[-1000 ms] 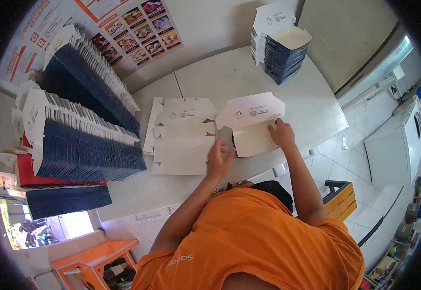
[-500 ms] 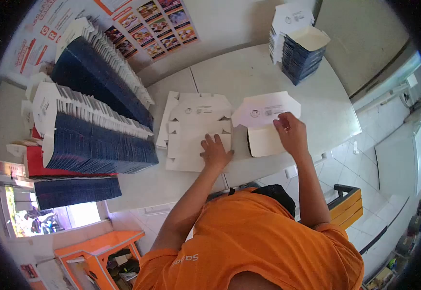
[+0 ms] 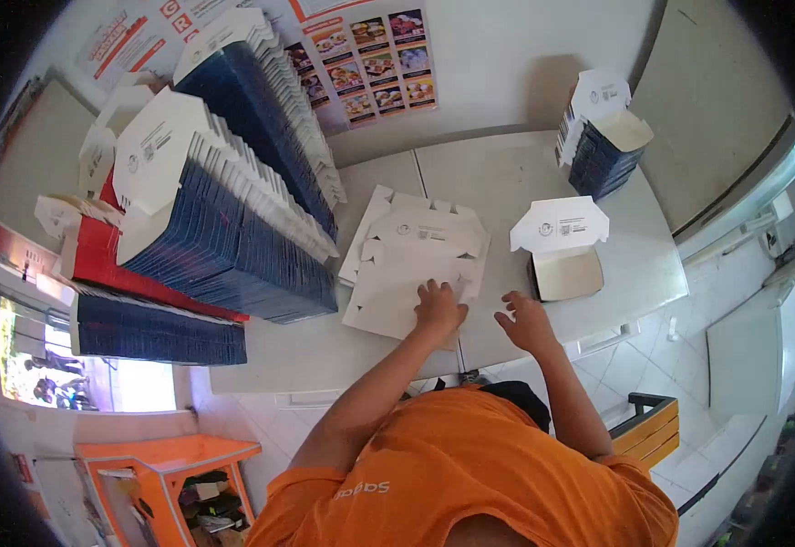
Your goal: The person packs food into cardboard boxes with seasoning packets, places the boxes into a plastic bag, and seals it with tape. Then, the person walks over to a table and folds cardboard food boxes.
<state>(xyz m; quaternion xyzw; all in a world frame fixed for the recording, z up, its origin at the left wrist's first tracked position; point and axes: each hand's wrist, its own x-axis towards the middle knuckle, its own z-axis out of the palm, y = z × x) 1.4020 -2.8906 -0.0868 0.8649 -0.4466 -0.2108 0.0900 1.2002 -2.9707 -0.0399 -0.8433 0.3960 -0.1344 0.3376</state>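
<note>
On the pale worktop [image 3: 493,173], in front of a person in orange shirt [image 3: 480,456], a small pile of flat white cardboard blanks [image 3: 416,273], and upon its top sheet the left hand [image 3: 440,312], palm down, with fingers apart and a little bent, with nothing in the grip. To the right of this pile, near the front side of the open box [image 3: 569,275], the right hand [image 3: 527,324], half open, fingers loosely curved, likewise with nothing in the grip. Just beyond this hand, the open box itself, apart from the blanks, with pale inside, dark outer side and raised white lid [image 3: 562,225], on the lid a round print and small lines of text. Farther back, toward the right end of the worktop, an upright stack of dark blue boxes [image 3: 605,162], one inside another, with white lids to the left side. On the left, two long leaning rows of nested boxes, the front row [image 3: 242,242] and the back row [image 3: 256,114], both dark blue with white flaps; beside the front row, some red boxes [image 3: 95,260] and a lower dark blue row [image 3: 160,330]. On the wall behind, a poster [image 3: 375,68] with small food pictures.
</note>
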